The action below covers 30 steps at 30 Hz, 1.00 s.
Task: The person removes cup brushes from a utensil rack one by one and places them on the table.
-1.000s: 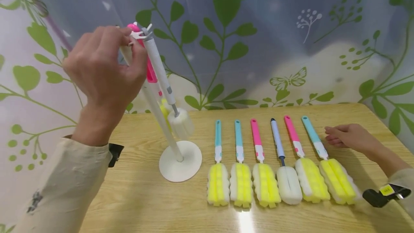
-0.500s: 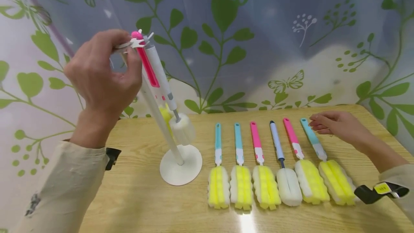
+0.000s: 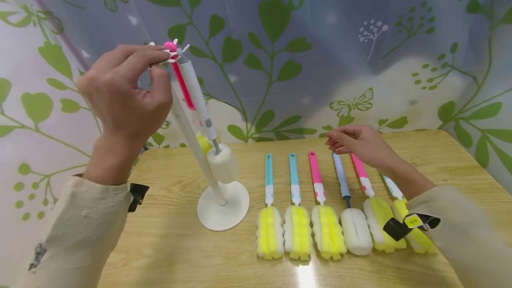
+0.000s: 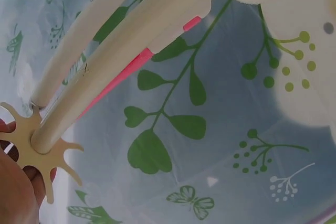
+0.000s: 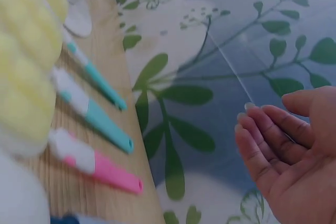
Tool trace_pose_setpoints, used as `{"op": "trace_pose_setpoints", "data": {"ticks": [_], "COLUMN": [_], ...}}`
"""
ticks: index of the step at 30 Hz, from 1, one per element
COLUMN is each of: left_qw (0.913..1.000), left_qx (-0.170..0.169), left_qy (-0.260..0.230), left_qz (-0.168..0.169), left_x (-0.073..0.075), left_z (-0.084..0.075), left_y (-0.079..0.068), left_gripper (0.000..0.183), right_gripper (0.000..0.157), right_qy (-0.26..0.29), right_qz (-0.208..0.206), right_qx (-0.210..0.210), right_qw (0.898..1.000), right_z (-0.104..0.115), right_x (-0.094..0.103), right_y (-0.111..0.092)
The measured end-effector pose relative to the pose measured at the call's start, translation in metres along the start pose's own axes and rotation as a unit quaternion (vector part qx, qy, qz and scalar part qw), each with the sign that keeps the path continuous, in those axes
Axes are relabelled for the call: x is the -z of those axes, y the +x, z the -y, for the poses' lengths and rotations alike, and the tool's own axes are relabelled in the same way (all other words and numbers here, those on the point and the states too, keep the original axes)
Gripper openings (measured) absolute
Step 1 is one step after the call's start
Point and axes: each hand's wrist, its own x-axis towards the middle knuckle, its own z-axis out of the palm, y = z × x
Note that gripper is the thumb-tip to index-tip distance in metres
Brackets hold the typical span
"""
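My left hand (image 3: pixel 126 90) pinches the white hooked top (image 4: pixel 23 135) of a white stand (image 3: pixel 208 177). A pink-handled brush (image 3: pixel 183 86) and a white-and-grey sponge brush (image 3: pixel 194 88) hang from its hooks. My right hand (image 3: pixel 362 143) hovers over the handle ends of a row of sponge brushes, nearest the pale blue-handled one (image 3: pixel 340 172). In the right wrist view its relaxed fingers (image 5: pixel 286 137) hold nothing. My right forearm partly hides the pink-handled brush (image 3: pixel 362 172) and the rightmost teal-handled brush (image 3: pixel 392 186).
To the left in the row lie two teal-handled brushes, one (image 3: pixel 269 172) outermost and one (image 3: pixel 294 172) beside it, then a pink-handled brush (image 3: pixel 316 172). They rest on a wooden table (image 3: pixel 172 243). A leaf-patterned curtain (image 3: pixel 240 12) hangs behind the table's back edge.
My right hand has moved left and slightly up, from beside the rightmost brush to above the row. My left hand stays at the stand's top, with its grip slightly shifted.
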Motion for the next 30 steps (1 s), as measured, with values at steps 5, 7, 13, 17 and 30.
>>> {"op": "trace_pose_setpoints", "data": {"ticks": [5, 7, 13, 17, 30], "left_qw": [0.9999, 0.9999, 0.9998, 0.9995, 0.9995], "left_qx": [0.000, 0.001, 0.003, 0.003, -0.006], "left_qy": [-0.013, -0.014, -0.018, -0.026, -0.030], "left_qz": [-0.003, -0.006, -0.012, -0.015, 0.003], "left_x": [0.001, 0.002, 0.003, 0.001, -0.003], "left_z": [0.004, 0.005, 0.008, 0.008, 0.005], "left_y": [-0.001, -0.001, -0.001, -0.003, -0.001], "left_gripper": [0.035, 0.035, 0.036, 0.036, 0.035], "right_gripper": [0.040, 0.036, 0.030, 0.029, 0.037], "right_qy": [0.053, 0.067, 0.121, 0.134, 0.110], "right_qz": [0.019, 0.028, 0.043, 0.046, 0.009], "right_qx": [0.033, 0.052, 0.136, 0.198, 0.239], "right_qw": [0.998, 0.996, 0.982, 0.970, 0.965], "right_z": [0.019, 0.029, 0.068, 0.098, 0.146], "right_x": [-0.034, -0.050, -0.095, -0.121, -0.159], "right_y": [0.020, 0.027, 0.047, 0.055, 0.065]}}
